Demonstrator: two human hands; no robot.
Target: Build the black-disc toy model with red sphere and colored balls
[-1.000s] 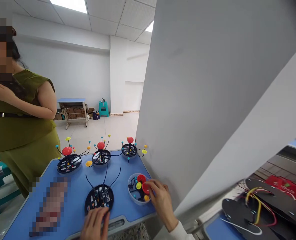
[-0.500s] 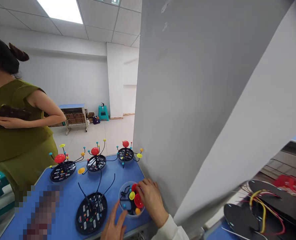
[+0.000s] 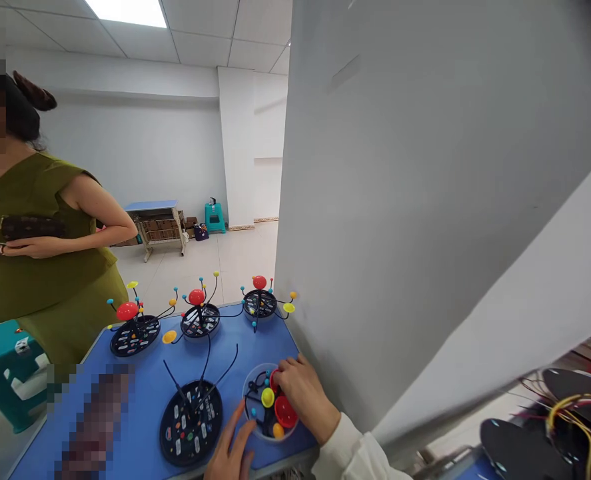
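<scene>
A clear round plastic bowl sits at the front right of the blue table, holding red domes, a yellow disc, an orange ball and tangled black wires. My right hand lies over the bowl with its fingers on the parts, and whether they grip anything is hidden. My left hand is spread beside the bowl's near rim, holding nothing. Left of it stands a black round base with thin black wires rising from it. Several finished-looking models with red domes and coloured balls on wires, such as one, line the far edge.
A loose yellow disc and a pixelated object lie on the table. A person in an olive dress stands at the left, holding a dark item. A white partition rises on the right, with black boards and coloured wires beyond it.
My left hand has moved right from the black base to the bowl's near rim. My right hand has moved further over the bowl. The view has shifted, and the person has turned.
</scene>
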